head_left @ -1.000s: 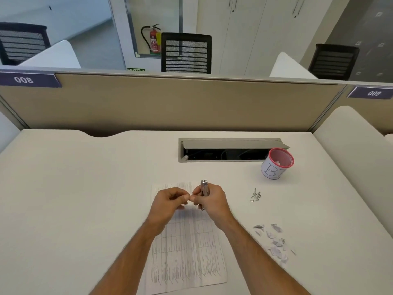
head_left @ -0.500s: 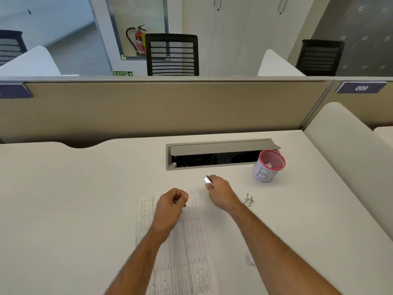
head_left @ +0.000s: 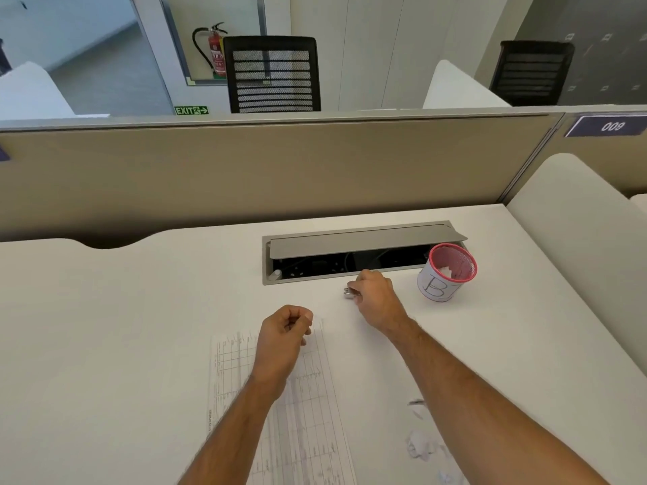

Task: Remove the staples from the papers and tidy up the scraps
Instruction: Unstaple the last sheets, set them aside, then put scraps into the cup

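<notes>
Metal tool, small and silvery: staple remover, gripped in the curled fingers of the right hand, its tip jutting out to their left, low over the white desk; whether it touches the surface cannot be told.

Left hand: fingers drawn into a loose fist, thumb pressed to the forefinger; whether anything is pinched there cannot be told. It hovers over the top edge of the printed paper.

Paper: one visible sheet with ruled tables, flat on the desk, running from beneath the left fingers back along the left forearm.

Cable tray: grey, lid raised, just beyond the right fingers.

Mesh cup: pink rim, white wrap marked "B", to the right of the right fingers, standing upright beside the tray's end, with a bit of white paper inside.

Paper scraps: torn white bits, well behind the right fingers, lying on the desk beside the right forearm.

Beige partition: beyond the tray, bearing a tag "009" at far right.
</notes>
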### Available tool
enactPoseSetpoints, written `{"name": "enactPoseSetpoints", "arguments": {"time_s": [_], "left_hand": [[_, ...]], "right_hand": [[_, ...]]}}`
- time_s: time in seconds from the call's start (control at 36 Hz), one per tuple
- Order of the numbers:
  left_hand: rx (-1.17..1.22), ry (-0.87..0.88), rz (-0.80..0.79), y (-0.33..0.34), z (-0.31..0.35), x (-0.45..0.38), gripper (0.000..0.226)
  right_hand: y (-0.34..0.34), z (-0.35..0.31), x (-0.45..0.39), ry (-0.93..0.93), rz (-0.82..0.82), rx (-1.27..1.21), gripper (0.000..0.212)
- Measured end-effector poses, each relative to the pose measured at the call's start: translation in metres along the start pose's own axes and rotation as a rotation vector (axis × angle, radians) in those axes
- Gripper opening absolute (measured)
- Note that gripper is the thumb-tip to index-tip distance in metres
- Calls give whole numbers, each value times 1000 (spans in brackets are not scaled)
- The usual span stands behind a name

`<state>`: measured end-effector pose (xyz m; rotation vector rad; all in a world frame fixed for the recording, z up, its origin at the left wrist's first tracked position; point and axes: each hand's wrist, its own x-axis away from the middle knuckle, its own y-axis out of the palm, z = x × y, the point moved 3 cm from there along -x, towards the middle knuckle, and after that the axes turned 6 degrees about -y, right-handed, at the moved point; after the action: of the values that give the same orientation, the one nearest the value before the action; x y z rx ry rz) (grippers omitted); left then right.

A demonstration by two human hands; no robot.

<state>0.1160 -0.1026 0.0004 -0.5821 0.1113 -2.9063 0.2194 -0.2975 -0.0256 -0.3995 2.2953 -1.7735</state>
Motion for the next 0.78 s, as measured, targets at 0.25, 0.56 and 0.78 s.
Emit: {"name": "enactPoseSetpoints", "arguments": {"time_s": [0.25, 0.56, 0.78], "left_hand": [[1, -1, 16, 1, 1, 1, 10], [-22, 53, 61, 9, 14, 18, 11], [-1, 63, 97, 15, 23, 39, 12]], "right_hand": [[-1, -2, 3, -16, 29, 2, 32], [-40, -74, 57, 175, 62, -947, 21], [-49, -83, 83, 236, 90, -1091, 13]]}}
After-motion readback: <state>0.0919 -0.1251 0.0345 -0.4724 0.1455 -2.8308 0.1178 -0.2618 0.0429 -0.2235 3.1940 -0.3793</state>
